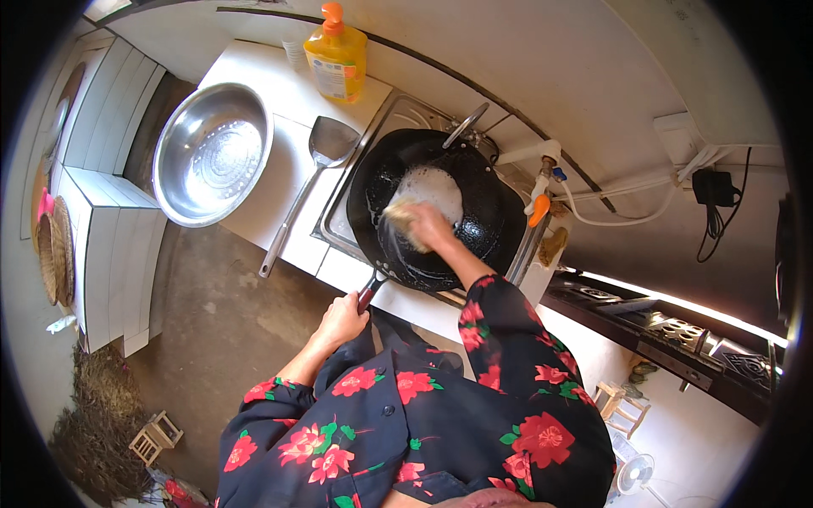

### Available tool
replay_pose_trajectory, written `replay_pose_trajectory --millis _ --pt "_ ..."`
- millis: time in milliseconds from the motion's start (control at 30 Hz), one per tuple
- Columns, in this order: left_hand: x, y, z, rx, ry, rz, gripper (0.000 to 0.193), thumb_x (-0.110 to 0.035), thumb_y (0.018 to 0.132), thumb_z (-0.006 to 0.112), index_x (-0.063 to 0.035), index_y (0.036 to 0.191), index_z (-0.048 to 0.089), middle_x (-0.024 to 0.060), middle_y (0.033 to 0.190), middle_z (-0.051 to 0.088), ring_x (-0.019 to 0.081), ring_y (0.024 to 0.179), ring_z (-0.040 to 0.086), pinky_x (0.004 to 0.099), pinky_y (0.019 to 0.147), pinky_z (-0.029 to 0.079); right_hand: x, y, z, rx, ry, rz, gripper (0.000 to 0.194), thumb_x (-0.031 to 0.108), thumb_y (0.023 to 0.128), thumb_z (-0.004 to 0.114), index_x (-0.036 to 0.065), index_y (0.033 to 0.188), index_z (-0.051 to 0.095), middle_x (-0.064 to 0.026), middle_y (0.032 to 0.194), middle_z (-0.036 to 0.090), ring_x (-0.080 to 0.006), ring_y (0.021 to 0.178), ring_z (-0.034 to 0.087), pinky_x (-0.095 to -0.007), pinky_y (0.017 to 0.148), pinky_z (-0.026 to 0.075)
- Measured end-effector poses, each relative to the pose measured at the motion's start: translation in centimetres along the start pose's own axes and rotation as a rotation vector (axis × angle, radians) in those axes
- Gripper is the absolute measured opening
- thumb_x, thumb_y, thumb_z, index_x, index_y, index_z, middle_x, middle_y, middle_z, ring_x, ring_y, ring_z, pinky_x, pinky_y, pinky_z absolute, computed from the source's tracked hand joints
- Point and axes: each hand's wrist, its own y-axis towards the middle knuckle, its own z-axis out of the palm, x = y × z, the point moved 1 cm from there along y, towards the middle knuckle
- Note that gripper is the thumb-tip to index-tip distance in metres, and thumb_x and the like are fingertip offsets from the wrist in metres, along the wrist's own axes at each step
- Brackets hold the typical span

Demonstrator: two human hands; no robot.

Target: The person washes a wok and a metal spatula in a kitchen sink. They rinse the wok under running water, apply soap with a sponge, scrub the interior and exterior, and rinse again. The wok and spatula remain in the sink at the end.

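Note:
A black wok rests in the steel sink, with cloudy, foamy water pooled inside. My left hand grips the wok's dark red handle near the counter's front edge. Inside the wok, my right hand holds a pale yellowish scrubber against the left part of the inner wall. Motion blurs the scrubber and fingers, so its exact kind is unclear. The curved faucet reaches over the wok's far rim.
Left of the sink, a metal spatula and a steel basin lie on the white tiled counter. A yellow pump bottle stands at the back. To the right are an orange-handled valve, a brown sponge-like pad and a gas stove.

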Motion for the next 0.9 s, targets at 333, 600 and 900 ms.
replay_pose_trajectory --millis 333,600,900 --pt "-0.6 -0.6 -0.4 0.024 0.032 -0.04 0.031 -0.021 0.086 0.065 0.0015 0.106 0.059 0.0305 0.091 0.068 0.0488 0.092 0.066 0.0555 0.083 0.053 -3.8 4.7 -7.9 -0.603 0.149 0.413 0.049 0.022 0.084 0.066 0.013 0.132 0.06 -0.0227 0.116 0.068 -0.0425 0.11 0.063 -0.0477 0.094 0.051" --pt "-1.4 -0.8 -0.9 0.017 0.056 -0.05 0.028 -0.014 0.083 0.062 0.0027 0.106 0.058 0.0316 0.09 0.067 0.0496 0.092 0.065 0.0549 0.081 0.053 4.9 12.4 -0.7 -0.426 0.149 0.04 0.043 0.014 0.081 0.064 0.009 0.124 0.062 -0.0257 0.109 0.069 -0.042 0.102 0.067 -0.0475 0.089 0.054" --pt "-0.9 -0.7 -0.5 -0.005 0.06 -0.034 0.027 -0.017 0.085 0.063 0.0025 0.104 0.059 0.0306 0.091 0.067 0.0488 0.089 0.066 0.0557 0.081 0.054 1.3 -3.5 -2.1 0.546 -0.312 -0.226 0.037 0.012 0.083 0.064 0.023 0.118 0.071 -0.0085 0.119 0.066 -0.0282 0.108 0.065 -0.0394 0.092 0.054"
